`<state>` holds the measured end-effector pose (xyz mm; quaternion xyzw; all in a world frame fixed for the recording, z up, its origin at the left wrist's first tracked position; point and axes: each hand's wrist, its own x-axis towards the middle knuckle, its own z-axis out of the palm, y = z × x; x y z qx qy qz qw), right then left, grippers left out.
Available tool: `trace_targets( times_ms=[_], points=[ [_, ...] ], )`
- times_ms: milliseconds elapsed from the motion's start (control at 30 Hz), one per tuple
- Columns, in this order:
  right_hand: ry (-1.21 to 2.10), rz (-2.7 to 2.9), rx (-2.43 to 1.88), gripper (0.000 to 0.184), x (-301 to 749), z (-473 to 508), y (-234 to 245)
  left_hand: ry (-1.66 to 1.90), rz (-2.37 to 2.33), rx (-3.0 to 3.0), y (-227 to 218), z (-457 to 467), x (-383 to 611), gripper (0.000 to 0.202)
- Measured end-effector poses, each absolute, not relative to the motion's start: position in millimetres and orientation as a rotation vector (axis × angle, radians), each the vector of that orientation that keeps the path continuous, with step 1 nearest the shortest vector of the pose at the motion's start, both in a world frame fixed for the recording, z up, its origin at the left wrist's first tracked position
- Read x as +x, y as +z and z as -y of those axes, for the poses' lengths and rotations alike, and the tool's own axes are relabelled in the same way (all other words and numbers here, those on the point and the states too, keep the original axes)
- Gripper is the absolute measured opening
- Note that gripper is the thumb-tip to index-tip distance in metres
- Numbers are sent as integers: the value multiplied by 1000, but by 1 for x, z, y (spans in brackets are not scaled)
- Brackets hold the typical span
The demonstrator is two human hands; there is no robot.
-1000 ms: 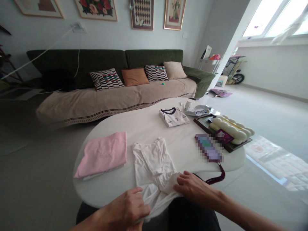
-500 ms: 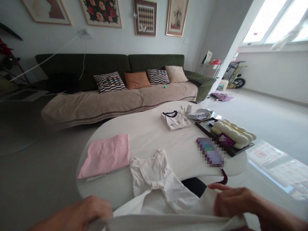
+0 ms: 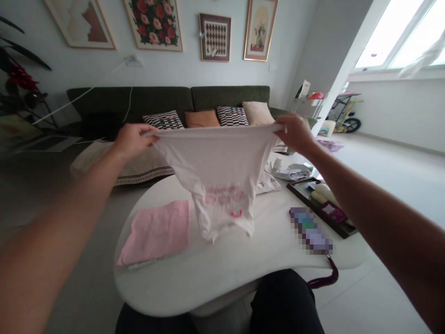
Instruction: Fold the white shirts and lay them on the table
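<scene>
A white shirt (image 3: 222, 162) with a faded pink print hangs stretched between my two hands, its hem pulled taut along the top. My left hand (image 3: 134, 138) pinches one corner of that hem. The opposite corner is gripped by my right hand (image 3: 291, 130). The shirt's lower end reaches down to the white table (image 3: 222, 273). To its left lies a folded pink garment (image 3: 158, 232), with a pale cloth edge under it. Behind the shirt, a folded white garment with dark markings (image 3: 268, 182) is partly hidden.
A phone (image 3: 311, 230) with a dark strap (image 3: 325, 278) lies at the table's right. Beyond it are a dark tray (image 3: 342, 227) and a crumpled white package (image 3: 294, 170). A green sofa (image 3: 229, 95) with cushions stands behind. My knees (image 3: 283, 301) are at the near edge.
Both hands have risen and reached forward from the near edge, lifting the white shirt's hem off the table. The shirt now hangs spread out instead of lying toward me.
</scene>
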<state>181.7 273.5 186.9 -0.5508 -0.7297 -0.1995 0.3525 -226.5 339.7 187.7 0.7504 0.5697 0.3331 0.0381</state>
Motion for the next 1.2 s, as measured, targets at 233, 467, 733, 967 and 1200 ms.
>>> trace_targets(
  times_ms=[233,467,733,967,1200],
  points=[
    [-693,1732,-1445,20,206,-279,179,1190,-1597,2623,207,-332,-236,41],
    [-459,1973,-1496,29,223,-220,27,646,-1388,2599,69,-274,-220,22],
    [-162,2172,-1692,25,221,-146,-111,160,-1169,2477,-83,-198,-204,29],
    [-58,2137,-1882,18,233,-140,-120,163,-1140,2535,-80,-187,-187,23],
    [78,2084,-1960,24,233,-125,-111,-14,-856,2432,-71,-169,-186,20]
  ],
)
